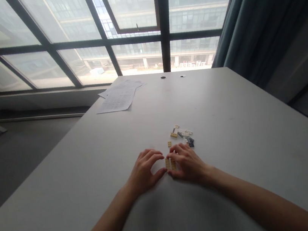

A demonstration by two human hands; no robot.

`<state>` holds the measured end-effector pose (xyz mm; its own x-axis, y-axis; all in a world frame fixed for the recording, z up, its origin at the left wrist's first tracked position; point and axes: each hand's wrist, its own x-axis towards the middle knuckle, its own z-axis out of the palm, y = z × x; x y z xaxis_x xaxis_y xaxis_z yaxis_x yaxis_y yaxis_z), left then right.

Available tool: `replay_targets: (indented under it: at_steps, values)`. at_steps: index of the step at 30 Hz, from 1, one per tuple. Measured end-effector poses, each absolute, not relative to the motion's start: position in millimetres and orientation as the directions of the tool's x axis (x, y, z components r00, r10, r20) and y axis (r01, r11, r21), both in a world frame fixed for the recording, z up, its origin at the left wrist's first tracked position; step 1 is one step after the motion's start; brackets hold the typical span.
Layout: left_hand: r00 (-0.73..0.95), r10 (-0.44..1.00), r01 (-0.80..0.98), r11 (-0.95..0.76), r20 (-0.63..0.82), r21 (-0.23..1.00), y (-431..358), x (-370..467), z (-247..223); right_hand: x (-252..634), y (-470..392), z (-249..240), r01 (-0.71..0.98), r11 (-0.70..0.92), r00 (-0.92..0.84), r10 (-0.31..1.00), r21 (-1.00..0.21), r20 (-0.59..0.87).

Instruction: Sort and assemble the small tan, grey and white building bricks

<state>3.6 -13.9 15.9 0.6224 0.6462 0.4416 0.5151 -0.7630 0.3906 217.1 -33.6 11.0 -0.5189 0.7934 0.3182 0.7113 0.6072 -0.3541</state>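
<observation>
Two tan toy building bricks lie side by side on the white table, a left brick [167, 163] and a right brick [173, 164], with a narrow gap between them. My left hand [146, 171] rests beside the left brick. Its thumb and fingers are spread in a curve, the tips close to the brick's near and far ends. Over the right brick, my right hand [187, 162] has its thumb and index finger at the two ends, and its palm side covers part of it. Just beyond the fingers sits a small tan brick [169, 144].
Past my right hand lies a loose group of pieces: a tan brick [174, 135], white pieces [186, 132] and dark grey pieces [190, 141]. Printed papers [117, 99] lie at the table's far left. Windows stand behind the table, a blue curtain [246, 18] at right.
</observation>
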Motion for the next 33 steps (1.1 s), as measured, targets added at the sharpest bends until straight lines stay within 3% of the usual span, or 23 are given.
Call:
replay_targets:
  at_steps: [11, 21, 33]
  values:
    - [0.695, 0.629, 0.54, -0.776, 0.348, 0.325, -11.1, 6.1, 9.3, 243.2, -34.3, 4.1, 0.683, 0.574, -0.53, 0.815, -0.453, 0.234]
    - [0.695, 0.639, 0.57, -0.769, 0.331, 0.288, -12.0, 7.4, 8.7, 232.1, -45.7, 4.1, 0.744, 0.503, -0.432, 0.865, -0.441, 0.256]
    - [0.701, 0.642, 0.578, -0.766, 0.31, 0.28, -11.9, 6.5, 8.1, 233.5, -42.7, 0.3, 0.737, 0.516, -0.434, 0.857, -0.437, 0.278]
